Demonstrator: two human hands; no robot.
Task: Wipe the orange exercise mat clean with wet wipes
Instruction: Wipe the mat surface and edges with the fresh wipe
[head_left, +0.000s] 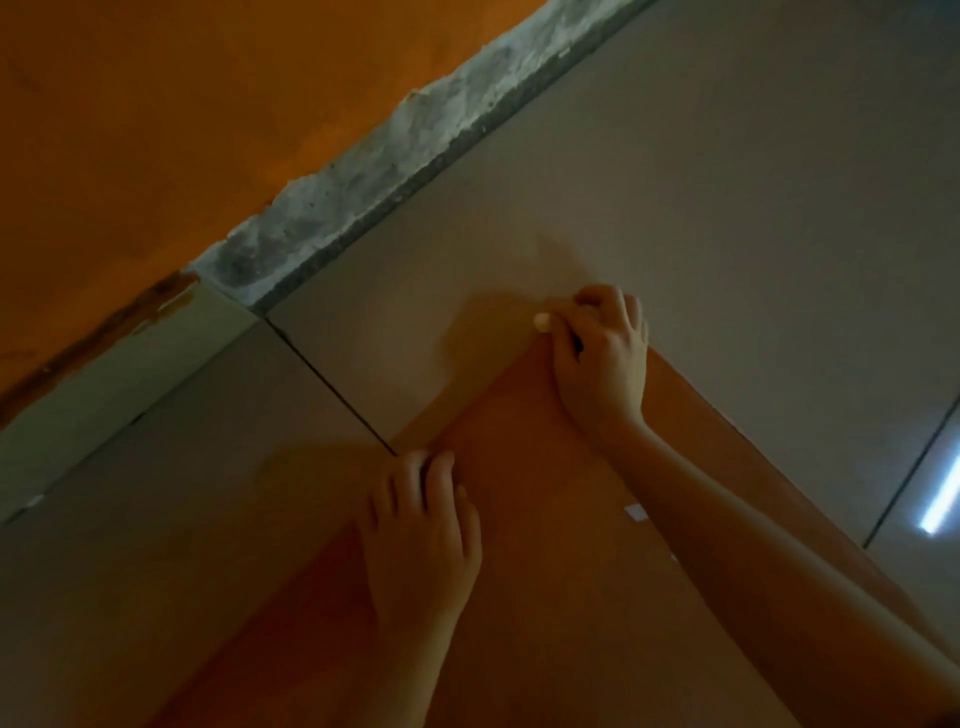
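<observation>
Looking down on an orange mat (545, 545) spread flat over grey floor tiles (727, 208), stretching from the near bottom of the view up to a far end between both hands. Grasping that far end at its two corners. At the right corner, by the right hand (597, 358), arm reaching across the mat, fingers curled tight and thumb tucked alongside, grip clamped on the mat's edge just where orange meets tile. At the left corner, by the left hand (421, 535), palm down on the mat, fingertips bent over the edge, grip holding the mat there as well. Showing a pale spot at the right thumb tip, too blurred to tell whether nail or something pinched. Lying on the mat just beside the right forearm, a small white scrap (635, 512). Running across the tiles to the mat's left corner, a dark joint line (332, 384). Beyond the tiles, along the foot of an orange wall (182, 130), a rough grey cement strip (363, 192) and, further left, a pale skirting (130, 374). Far right on the floor, a bright streak of reflected light (940, 499).
</observation>
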